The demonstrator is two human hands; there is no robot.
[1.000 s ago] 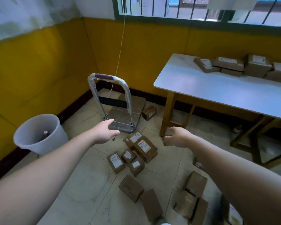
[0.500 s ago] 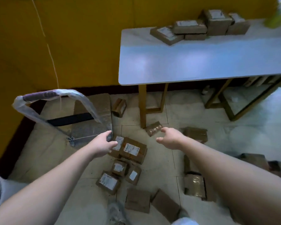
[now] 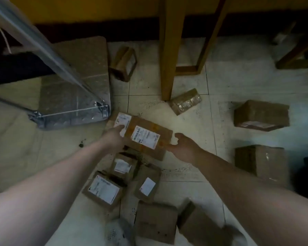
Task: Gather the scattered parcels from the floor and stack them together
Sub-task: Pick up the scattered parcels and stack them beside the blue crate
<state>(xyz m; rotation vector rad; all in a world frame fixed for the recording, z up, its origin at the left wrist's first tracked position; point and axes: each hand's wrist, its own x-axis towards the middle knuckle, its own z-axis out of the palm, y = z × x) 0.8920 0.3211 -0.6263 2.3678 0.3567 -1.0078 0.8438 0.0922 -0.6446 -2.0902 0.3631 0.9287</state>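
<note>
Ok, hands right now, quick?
Left hand: on the left end of the labelled parcel; grip cannot be told.
Right hand: pinching that parcel's right end.

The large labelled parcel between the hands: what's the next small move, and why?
Probably close both hands on its ends and lift it. The left hand is at the left end of the large labelled parcel and the right hand is at its right end. The blur hides whether either hand grips it yet.
</note>
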